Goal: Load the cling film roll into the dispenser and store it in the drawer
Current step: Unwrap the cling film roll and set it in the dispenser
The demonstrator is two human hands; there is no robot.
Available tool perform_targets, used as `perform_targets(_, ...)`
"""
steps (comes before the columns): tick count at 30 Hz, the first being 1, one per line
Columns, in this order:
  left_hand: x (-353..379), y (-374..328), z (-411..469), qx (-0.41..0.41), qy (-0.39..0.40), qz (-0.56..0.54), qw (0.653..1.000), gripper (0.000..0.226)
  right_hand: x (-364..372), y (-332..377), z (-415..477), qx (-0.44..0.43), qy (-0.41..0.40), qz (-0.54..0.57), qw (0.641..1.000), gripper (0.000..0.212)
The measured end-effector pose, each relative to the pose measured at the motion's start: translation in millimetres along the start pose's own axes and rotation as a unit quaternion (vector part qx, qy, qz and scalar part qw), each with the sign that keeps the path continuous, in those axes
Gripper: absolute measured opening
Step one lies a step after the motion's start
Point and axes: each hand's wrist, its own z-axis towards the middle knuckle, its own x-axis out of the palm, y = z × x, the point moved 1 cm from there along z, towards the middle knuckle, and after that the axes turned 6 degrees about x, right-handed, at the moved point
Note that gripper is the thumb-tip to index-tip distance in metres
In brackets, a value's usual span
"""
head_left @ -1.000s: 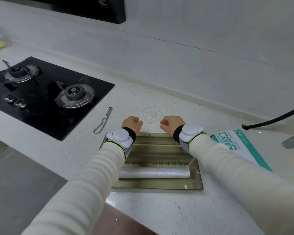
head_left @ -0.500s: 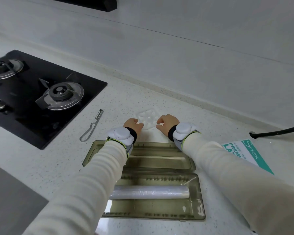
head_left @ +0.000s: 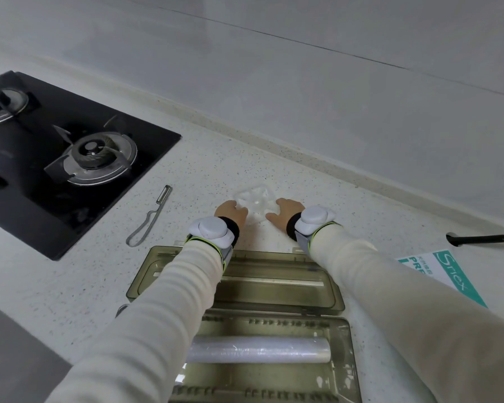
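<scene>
L hand (head_left: 230,211), R hand (head_left: 284,212) at clear plastic piece (head_left: 255,202), each grip prob. around its edge; roll (head_left: 259,349) in open dispenser (head_left: 274,293)

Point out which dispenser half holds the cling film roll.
The near half: the cling film roll lies across it. The far half shows only a pale strip.

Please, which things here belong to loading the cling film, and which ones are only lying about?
For the job:
cling film roll
open dispenser

Only lying about:
peeler
glove box
gas hob
black cable
clear plastic piece (purpose unclear)
</scene>
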Motion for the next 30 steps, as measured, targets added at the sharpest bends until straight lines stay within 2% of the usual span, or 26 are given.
perform_targets(2, 1.4, 1.3, 2.3, 0.008, -0.008, 0.01, 1.0, 0.042, 1.5, -0.6, -0.3, -0.008, -0.002, -0.002, 1.0, 0.066)
perform_targets(4, 1.5, 3.8, 4.0, 0.005, -0.017, 0.011, 1.0, 0.021, 0.6, 0.2, -0.8, -0.006, 0.0, -0.005, 1.0, 0.063)
perform_targets(5, 0.9, 4.2, 2.8, 0.007, -0.026, 0.011, 1.0, 0.019, -0.9, 0.4, -2.0, -0.003, 0.002, -0.002, 1.0, 0.06)
perform_targets(7, -0.2, 7.1, 2.6, -0.001, -0.044, 0.014, 0.999, 0.034, -4.8, -0.6, -7.4, 0.01, 0.005, 0.016, 1.0, 0.053)
perform_targets(10, -5.0, 7.2, -4.2, 0.0, -0.06, -0.015, 0.998, 0.013, -9.6, -2.4, -16.7, 0.015, -0.014, 0.047, 0.999, 0.041)
perform_targets(12, -8.2, 9.7, -7.6, 0.007, -0.07, -0.032, 0.997, 0.025, -11.7, -4.3, -23.9, 0.02, -0.041, 0.081, 0.996, 0.031)
perform_targets(17, -14.5, 9.8, -25.0, 0.037, -0.086, -0.1, 0.991, 0.04, -17.6, -8.4, -45.7, 0.023, -0.075, 0.161, 0.984, 0.033)
perform_targets(19, -16.1, 8.5, -36.6, 0.04, -0.07, -0.135, 0.987, 0.047, -18.0, -10.2, -54.7, 0.042, -0.083, 0.225, 0.97, 0.02)
perform_targets(20, -16.5, 7.4, -43.7, 0.043, -0.06, -0.146, 0.986, 0.05, -19.3, -9.7, -61.1, 0.056, -0.087, 0.264, 0.959, 0.02)
perform_targets(22, -16.1, 5.4, -57.9, 0.059, -0.042, -0.157, 0.985, 0.051, -22.4, -7.9, -72.1, 0.075, -0.096, 0.325, 0.938, 0.037)
perform_targets(24, -14.8, 4.5, -76.3, 0.082, -0.026, -0.152, 0.985, 0.05, -24.6, -6.7, -88.0, 0.079, -0.102, 0.332, 0.934, 0.052)
perform_targets(25, -14.8, 3.6, -80.3, 0.093, -0.023, -0.143, 0.985, 0.048, -26.3, -4.8, -90.5, 0.076, -0.1, 0.326, 0.937, 0.052)
perform_targets(30, -16.1, 5.9, -122.4, 0.148, -0.019, -0.05, 0.988, 0.043, -30.9, -6.9, -135.1, 0.072, -0.116, 0.328, 0.935, 0.029)
